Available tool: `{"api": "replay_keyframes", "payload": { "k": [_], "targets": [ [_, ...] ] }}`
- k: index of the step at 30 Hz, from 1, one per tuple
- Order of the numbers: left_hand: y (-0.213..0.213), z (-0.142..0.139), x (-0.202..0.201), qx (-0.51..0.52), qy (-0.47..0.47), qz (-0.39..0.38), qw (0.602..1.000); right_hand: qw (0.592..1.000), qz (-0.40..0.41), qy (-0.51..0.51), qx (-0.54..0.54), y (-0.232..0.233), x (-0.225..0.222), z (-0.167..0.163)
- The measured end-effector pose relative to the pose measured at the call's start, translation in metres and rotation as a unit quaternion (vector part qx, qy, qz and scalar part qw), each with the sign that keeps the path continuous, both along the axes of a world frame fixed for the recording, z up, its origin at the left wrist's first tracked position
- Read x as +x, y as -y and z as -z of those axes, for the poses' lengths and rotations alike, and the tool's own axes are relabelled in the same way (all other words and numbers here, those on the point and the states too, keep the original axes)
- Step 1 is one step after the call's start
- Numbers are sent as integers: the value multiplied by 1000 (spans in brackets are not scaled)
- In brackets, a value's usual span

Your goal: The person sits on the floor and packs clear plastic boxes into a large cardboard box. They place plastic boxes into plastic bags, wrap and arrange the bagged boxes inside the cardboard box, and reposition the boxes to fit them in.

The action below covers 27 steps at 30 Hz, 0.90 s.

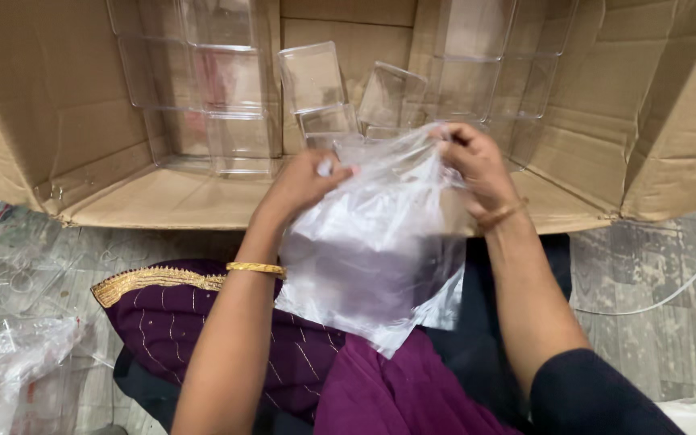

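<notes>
The clear plastic bag (380,258) hangs over the person's lap, just in front of the open cardboard box (203,201), with something boxy and clear inside it — hard to tell exactly what. Both hands are clamped on the bag's top edge: the left hand (304,181) pinches one side, the right hand (473,165) the other. The film looks thin and slippery — a lost pinch could likely drop the contents onto the purple cloth (203,330) or the floor (654,322).

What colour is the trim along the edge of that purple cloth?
Gold, an embroidered band on the purple cloth, seen best in the head view.
</notes>
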<state>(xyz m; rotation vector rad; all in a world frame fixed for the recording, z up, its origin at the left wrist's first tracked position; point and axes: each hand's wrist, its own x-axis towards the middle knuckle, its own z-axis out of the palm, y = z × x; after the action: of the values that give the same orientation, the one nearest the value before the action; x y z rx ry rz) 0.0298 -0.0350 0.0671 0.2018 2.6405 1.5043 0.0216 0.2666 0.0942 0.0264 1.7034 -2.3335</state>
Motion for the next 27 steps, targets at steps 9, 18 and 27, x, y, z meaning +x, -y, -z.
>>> {"api": "replay_keyframes", "payload": {
  "k": [9, 18, 27],
  "targets": [
    [-21, 36, -36, -108, 69, -174, 976, 835, -59, -186, 514, 28, -68, 85],
    [-4, 28, -46, 378, -61, -105, 918, 965, 49, -157, 206, 51, -73, 45],
    [6, 68, -65, 73, -75, -208, 972, 885, -33, -180, 428, 78, -99, 67]
  ]
}}
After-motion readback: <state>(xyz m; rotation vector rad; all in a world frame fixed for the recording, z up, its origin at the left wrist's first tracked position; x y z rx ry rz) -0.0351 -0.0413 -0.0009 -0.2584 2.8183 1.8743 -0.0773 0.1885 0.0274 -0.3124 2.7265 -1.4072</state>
